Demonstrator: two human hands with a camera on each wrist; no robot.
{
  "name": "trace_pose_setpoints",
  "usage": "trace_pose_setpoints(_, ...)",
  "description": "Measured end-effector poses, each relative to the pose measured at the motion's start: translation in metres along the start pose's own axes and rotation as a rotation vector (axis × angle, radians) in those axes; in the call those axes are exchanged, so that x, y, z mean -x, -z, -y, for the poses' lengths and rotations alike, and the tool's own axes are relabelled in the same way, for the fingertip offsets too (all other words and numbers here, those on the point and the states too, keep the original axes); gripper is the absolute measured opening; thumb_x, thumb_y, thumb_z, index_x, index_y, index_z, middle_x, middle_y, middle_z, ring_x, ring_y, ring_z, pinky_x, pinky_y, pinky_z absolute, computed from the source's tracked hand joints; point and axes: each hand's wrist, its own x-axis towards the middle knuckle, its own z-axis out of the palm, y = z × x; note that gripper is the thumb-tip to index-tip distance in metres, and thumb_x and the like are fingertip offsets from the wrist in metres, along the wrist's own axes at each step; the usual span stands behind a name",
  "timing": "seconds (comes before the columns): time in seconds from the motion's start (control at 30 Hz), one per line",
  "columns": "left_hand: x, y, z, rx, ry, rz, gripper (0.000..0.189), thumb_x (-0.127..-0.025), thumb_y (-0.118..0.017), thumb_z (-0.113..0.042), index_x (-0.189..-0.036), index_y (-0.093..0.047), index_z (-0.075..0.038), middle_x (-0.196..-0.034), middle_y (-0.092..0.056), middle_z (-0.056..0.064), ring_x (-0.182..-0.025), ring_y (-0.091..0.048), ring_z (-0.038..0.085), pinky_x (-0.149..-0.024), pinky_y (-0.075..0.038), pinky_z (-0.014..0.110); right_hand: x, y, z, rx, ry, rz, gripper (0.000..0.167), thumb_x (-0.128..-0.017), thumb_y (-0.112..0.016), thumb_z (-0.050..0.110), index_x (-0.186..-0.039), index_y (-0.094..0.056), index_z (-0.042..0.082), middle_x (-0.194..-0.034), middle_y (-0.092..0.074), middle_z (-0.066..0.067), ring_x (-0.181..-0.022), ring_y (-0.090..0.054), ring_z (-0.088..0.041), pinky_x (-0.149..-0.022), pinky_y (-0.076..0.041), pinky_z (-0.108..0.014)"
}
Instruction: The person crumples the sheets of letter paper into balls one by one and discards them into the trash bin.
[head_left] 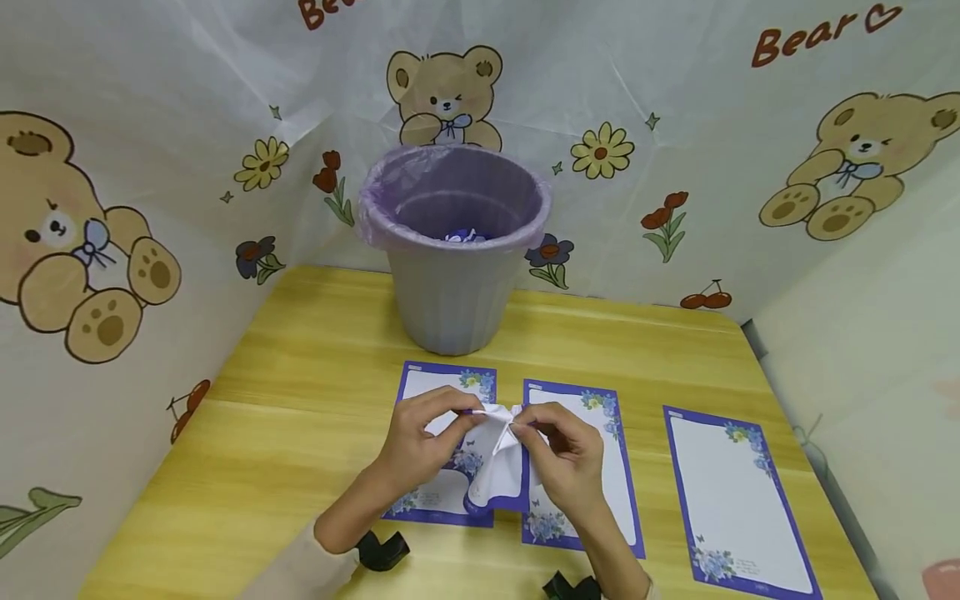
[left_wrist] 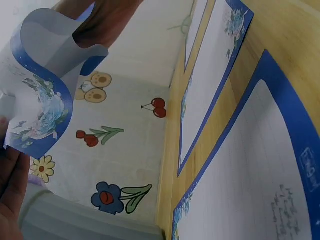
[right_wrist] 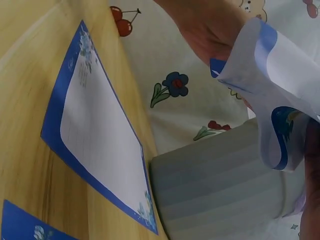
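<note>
A sheet of blue-bordered floral stationery paper [head_left: 498, 467] is held up between both hands, bunched at its top edge and curling below. My left hand [head_left: 420, 437] pinches the top left of it between thumb and fingers. At the top right, my right hand [head_left: 566, 462] pinches it too, close beside the left. In the left wrist view the paper [left_wrist: 47, 107] curves in a wave, its flower print showing. Beneath the hands lie two flat matching sheets, the left sheet [head_left: 438, 493] and the middle sheet [head_left: 603, 479], both partly covered.
A third sheet [head_left: 735, 492] lies flat on the right of the wooden table [head_left: 315, 367]. Behind the sheets stands a grey bin [head_left: 457, 300] with a purple liner and crumpled paper [head_left: 465, 237] inside. Black curved pieces [head_left: 382, 552] are near the wrists. A bear-print cloth [head_left: 600, 75] hangs behind.
</note>
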Motion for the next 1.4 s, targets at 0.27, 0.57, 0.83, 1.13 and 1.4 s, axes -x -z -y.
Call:
trace_pose_setpoints(0.27, -0.001, -0.010, -0.003, 0.029, -0.050, 0.007, 0.027, -0.088, -0.077, 0.017, -0.105, -0.077, -0.004, -0.097, -0.081, 0.013, -0.089, -0.080, 0.025, -0.085, -0.066, 0.024, -0.014, -0.005, 0.001, 0.030, 0.000, 0.047, 0.021, -0.089, -0.070, -0.023, -0.104, -0.073, -0.008, -0.093, -0.075, -0.020, -0.091, -0.075, -0.013, -0.088, -0.066, -0.025)
trace_pose_setpoints(0.57, -0.004, -0.002, -0.007, 0.031, 0.003, 0.027, 0.024, -0.090, -0.078, 0.013, -0.103, -0.079, -0.007, -0.094, -0.082, 0.010, -0.087, -0.080, 0.022, -0.081, -0.066, 0.024, -0.015, -0.004, 0.004, 0.018, -0.019, 0.066, 0.023, -0.089, -0.071, -0.023, -0.105, -0.074, -0.007, -0.095, -0.077, -0.019, -0.093, -0.077, -0.013, -0.090, -0.066, -0.026)
trace_pose_setpoints(0.83, -0.006, 0.000, -0.008, -0.004, 0.044, -0.013, 0.022, -0.090, -0.079, 0.012, -0.098, -0.080, -0.009, -0.093, -0.083, 0.008, -0.088, -0.081, 0.023, -0.082, -0.066, 0.024, -0.011, -0.003, 0.007, 0.075, -0.054, 0.089, 0.040, -0.083, -0.086, -0.011, -0.121, -0.073, -0.006, -0.111, -0.078, -0.019, -0.103, -0.076, -0.013, -0.093, -0.064, -0.024)
trace_pose_setpoints(1.13, -0.003, 0.002, -0.010, -0.030, 0.040, 0.041, 0.024, -0.094, -0.073, 0.007, -0.108, -0.079, -0.011, -0.101, -0.082, 0.005, -0.097, -0.080, 0.019, -0.090, -0.065, 0.027, -0.012, -0.004, 0.008, 0.138, -0.058, 0.072, 0.047, -0.075, -0.086, -0.020, -0.118, -0.076, -0.003, -0.107, -0.079, -0.018, -0.098, -0.076, -0.012, -0.089, -0.065, -0.021)
trace_pose_setpoints(1.4, 0.002, 0.000, -0.012, -0.001, 0.040, 0.063, 0.024, -0.091, -0.082, -0.002, -0.113, -0.076, -0.010, -0.106, -0.081, 0.007, -0.100, -0.079, 0.020, -0.091, -0.066, 0.030, -0.011, -0.002, 0.004, 0.074, -0.009, 0.069, 0.039, -0.076, -0.082, -0.025, -0.108, -0.081, -0.003, -0.094, -0.080, -0.018, -0.079, -0.069, -0.012, -0.069, -0.060, -0.020)
